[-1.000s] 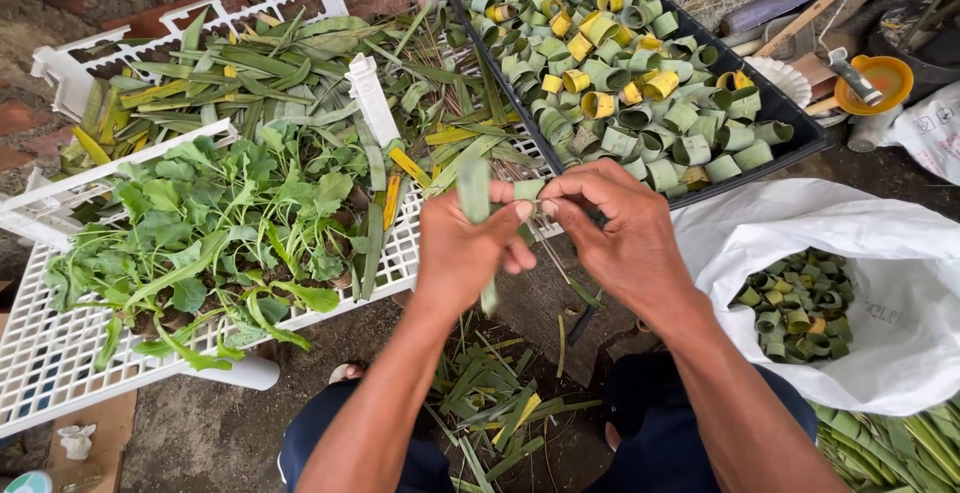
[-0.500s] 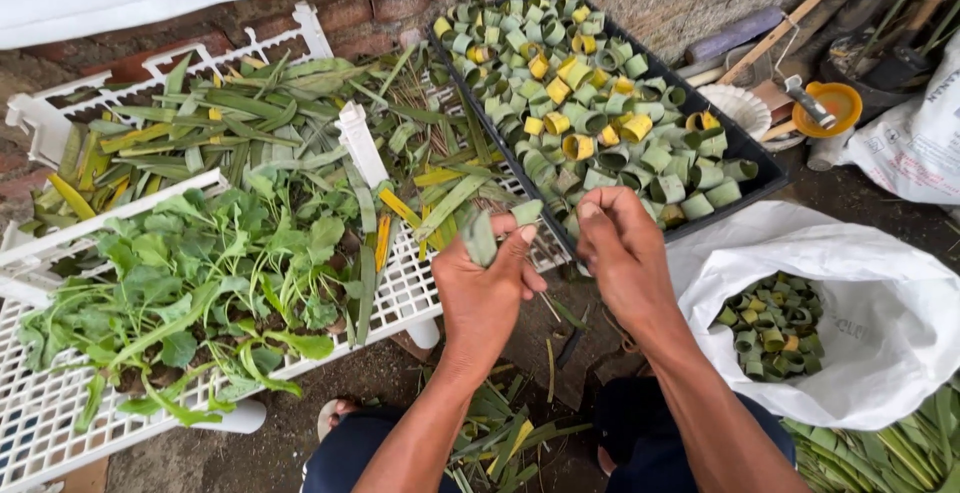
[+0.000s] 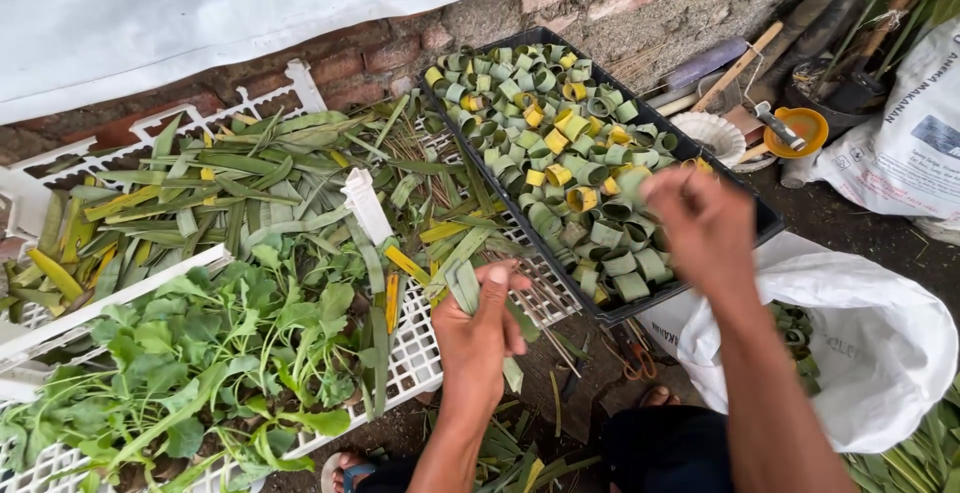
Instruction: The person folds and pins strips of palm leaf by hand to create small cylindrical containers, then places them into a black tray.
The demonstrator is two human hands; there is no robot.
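Note:
My left hand grips a bunch of long green leaf strips upright above the edge of the white crate. Blurred by motion, my right hand hovers over the near corner of the black tray; whether it holds anything cannot be made out. The tray is filled with several rolled green and yellow leaf rings.
Two white slatted crates hold long leaf strips at the back and leafy green plants in front. A white sack with more leaf rings lies at right. An orange bowl, sticks and a brick wall stand behind.
My hands have come apart: the right hand rose away toward the black tray, while the left keeps the leaf strips. The camera view has tilted down and left.

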